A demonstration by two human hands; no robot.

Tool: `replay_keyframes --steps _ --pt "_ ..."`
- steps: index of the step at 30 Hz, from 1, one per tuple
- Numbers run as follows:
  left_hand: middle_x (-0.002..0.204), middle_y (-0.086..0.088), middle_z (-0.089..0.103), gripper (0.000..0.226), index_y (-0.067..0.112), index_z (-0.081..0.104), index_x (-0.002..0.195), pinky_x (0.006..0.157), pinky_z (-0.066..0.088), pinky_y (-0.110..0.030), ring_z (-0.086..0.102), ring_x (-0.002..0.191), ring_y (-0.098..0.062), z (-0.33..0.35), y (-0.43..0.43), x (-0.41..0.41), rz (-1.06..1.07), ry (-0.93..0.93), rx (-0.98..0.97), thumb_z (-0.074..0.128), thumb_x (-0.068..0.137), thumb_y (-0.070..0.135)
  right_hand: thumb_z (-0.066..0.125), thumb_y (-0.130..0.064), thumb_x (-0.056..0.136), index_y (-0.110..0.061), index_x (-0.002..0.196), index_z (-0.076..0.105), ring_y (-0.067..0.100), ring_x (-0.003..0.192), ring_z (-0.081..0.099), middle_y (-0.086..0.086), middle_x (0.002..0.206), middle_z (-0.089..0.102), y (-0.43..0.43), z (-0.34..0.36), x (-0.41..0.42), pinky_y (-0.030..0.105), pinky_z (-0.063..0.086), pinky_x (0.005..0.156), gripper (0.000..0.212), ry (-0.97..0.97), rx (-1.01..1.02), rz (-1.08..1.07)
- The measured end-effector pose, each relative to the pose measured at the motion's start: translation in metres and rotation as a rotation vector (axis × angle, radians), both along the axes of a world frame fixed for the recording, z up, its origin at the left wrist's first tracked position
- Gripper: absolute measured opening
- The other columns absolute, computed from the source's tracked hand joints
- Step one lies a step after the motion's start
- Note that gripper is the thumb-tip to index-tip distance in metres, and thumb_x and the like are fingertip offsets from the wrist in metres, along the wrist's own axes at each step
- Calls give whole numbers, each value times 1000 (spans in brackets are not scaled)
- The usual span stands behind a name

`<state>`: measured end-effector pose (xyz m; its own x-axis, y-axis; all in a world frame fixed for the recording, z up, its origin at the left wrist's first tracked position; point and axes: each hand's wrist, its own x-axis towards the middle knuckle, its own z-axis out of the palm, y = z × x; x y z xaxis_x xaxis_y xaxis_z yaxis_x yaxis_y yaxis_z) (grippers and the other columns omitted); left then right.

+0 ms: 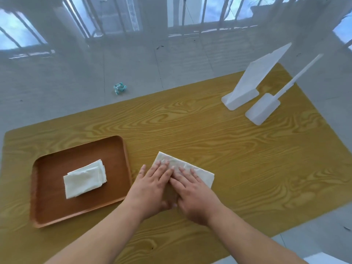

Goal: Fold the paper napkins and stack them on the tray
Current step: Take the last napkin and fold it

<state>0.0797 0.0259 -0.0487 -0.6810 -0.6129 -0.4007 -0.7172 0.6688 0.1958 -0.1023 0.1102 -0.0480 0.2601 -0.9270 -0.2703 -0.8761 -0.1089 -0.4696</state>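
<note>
Fingers [162,168] of both the left hand [152,185] and right hand [192,191] lie spread flat, gripping nothing, pressing the folded napkin [202,174] onto the surface [247,149], so creasing seems underway, and next it needs lifting toward nine o'clock onto the stack [83,178] in the tray [80,149].

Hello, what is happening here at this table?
A person is folding paper napkins. Both hands, the left hand and the right hand, lie flat on a white napkin on the wooden table, pressing it down. To the left, a brown tray already holds a small stack of folded napkins. The napkin under the hands is not yet on the tray.
</note>
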Motion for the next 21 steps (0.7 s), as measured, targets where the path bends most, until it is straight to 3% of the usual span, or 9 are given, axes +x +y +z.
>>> replay_keyframes --steps 4,7,9,12,16,21 --pt "174 2 11 106 25 21 163 127 5 -53 4 159 -18 7 -9 19 96 -23 -59 21 78 89 38 -34 101 -17 153 42 32 153 25 9 161 39 8 0 9 49 18 125 55 56 -95 -92" --pt "163 -2 40 92 22 46 151 124 23 -51 34 149 -23 11 -11 16 216 39 -133 24 87 83 47 -25 99 -17 154 41 29 153 24 8 162 37 10 0 11 46 19 125 56 62 -81 -106" --pt "154 -5 51 82 17 53 144 118 34 -48 44 141 -26 11 -14 13 338 65 -204 35 91 76 46 -23 98 -18 156 38 28 154 21 6 164 34 9 1 13 46 17 125 59 57 -68 -80" --pt "144 -4 55 78 14 50 144 107 40 -44 47 131 -26 11 -20 7 512 1 -250 47 91 71 43 -23 96 -19 157 35 28 154 20 7 165 32 9 3 16 46 14 126 62 47 -53 -49" --pt "125 -1 56 79 19 55 129 95 42 -40 48 117 -24 14 -32 0 549 -109 -255 55 80 81 48 -18 94 -17 154 40 31 152 25 10 162 36 13 1 14 51 22 123 61 65 -79 -77" --pt "122 1 57 70 25 61 120 95 44 -41 49 116 -24 17 -48 -9 688 -58 -71 70 73 76 50 -19 92 -15 150 45 31 151 31 12 160 41 13 0 10 51 29 120 59 105 -85 -88"
